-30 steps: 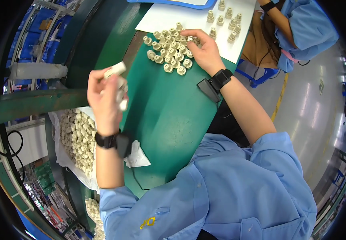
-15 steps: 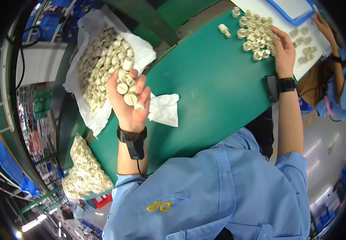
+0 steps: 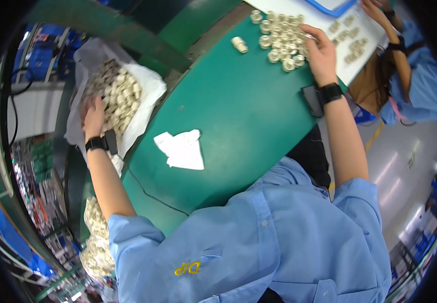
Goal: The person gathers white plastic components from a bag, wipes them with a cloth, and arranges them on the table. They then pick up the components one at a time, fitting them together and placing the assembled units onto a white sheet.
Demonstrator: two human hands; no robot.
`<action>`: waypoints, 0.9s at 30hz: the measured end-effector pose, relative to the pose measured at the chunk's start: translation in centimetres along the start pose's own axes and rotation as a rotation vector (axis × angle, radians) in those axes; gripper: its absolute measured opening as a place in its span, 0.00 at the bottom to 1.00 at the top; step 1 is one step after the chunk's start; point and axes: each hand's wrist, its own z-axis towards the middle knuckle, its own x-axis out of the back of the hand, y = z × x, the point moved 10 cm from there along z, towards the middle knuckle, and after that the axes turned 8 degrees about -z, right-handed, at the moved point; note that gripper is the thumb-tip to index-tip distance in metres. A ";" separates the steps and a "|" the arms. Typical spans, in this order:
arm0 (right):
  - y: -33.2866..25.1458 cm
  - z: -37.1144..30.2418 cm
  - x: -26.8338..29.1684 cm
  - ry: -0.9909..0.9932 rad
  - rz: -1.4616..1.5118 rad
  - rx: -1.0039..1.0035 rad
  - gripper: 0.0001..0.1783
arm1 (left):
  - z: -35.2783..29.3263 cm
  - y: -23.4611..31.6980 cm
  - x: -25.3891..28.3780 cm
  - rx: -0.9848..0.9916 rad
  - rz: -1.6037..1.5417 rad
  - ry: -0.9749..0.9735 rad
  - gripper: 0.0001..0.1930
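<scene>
My left hand [image 3: 95,117] reaches into a white plastic bag [image 3: 150,83] heaped with small cream cylindrical caps [image 3: 122,98]. Its fingers are blurred and partly hidden among the caps, so whether they hold any I cannot tell. At the far right of the green table, my right hand [image 3: 323,58] rests with fingers spread and bent at the edge of a cluster of similar caps [image 3: 284,40], mostly standing upright. Its fingertips touch or nearly touch the outermost ones. One cream piece [image 3: 239,45] lies on its side, apart from the cluster.
A crumpled white cloth or paper [image 3: 184,150] lies on the green table [image 3: 228,116]. Another bag of cream parts [image 3: 97,247] stands at the lower left. Beyond my right hand, a white sheet [image 3: 347,63] carries grouped parts, beside a blue-rimmed tray [image 3: 337,11] and a co-worker's hand [image 3: 375,12].
My left hand, which held several caps above the table, has moved left into the bag; those caps no longer show in it. My right hand stays by the cluster. The whole view has shifted.
</scene>
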 end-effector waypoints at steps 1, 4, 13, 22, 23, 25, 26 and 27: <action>0.2 0.0 0.3 0.019 0.020 0.004 0.16 | -0.6 1.4 -0.3 0.043 0.078 -0.001 0.35; -0.8 -0.2 0.2 0.019 -0.004 -0.054 0.17 | -7.2 11.2 4.5 -0.345 0.104 0.382 0.27; -2.0 -0.4 0.7 0.079 0.011 -0.004 0.17 | -20.7 40.0 3.0 -1.042 -0.622 -0.320 0.32; -7.0 -0.5 1.9 -0.017 -0.279 0.155 0.36 | -16.6 47.9 -6.3 -1.139 -0.697 -0.484 0.61; -7.7 -0.7 1.8 -0.053 -0.351 0.180 0.40 | -16.3 48.1 -6.9 -1.163 -0.702 -0.487 0.63; -8.2 -0.9 2.2 -0.084 -0.396 0.187 0.45 | -15.9 48.6 -7.8 -1.177 -0.694 -0.513 0.64; -8.3 -1.2 2.0 -0.141 -0.429 0.191 0.50 | -16.0 48.5 -8.2 -1.162 -0.684 -0.544 0.65; -8.3 -1.4 1.7 -0.200 -0.460 0.195 0.55 | -15.9 48.7 -8.6 -1.144 -0.673 -0.574 0.66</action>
